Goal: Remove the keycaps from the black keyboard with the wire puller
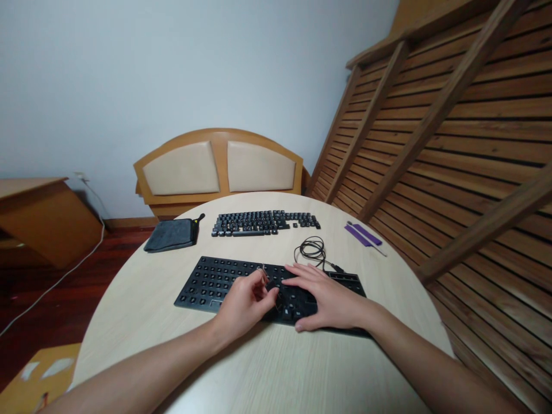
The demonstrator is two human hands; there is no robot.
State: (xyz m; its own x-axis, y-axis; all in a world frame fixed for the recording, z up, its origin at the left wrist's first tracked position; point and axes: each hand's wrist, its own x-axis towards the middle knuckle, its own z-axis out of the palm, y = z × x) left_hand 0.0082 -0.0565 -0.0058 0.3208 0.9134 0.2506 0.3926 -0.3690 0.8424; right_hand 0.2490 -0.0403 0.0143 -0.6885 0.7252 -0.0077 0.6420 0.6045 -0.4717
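A black keyboard (215, 276) lies flat across the near half of the table; bare key sockets show on its left part. My left hand (245, 299) is closed in a pinch over the middle of the keyboard. Something small and dark sits at its fingertips, too hidden to name. Fingers spread, my right hand (323, 296) rests palm down on the right half of the keyboard, covering much of it. Between the two hands a few dark keycaps (288, 310) are still seated. Behind the keyboard, loose black keycaps (250, 223) are laid out in keyboard-like rows.
The round pale table (142, 316) carries a dark zipped pouch (170, 234) at the left. A coiled black cable (311, 248) lies behind my right hand. Purple strips (363, 234) and a thin metal tool (377, 249) lie far right. A slatted wooden panel (452, 144) leans beside the table.
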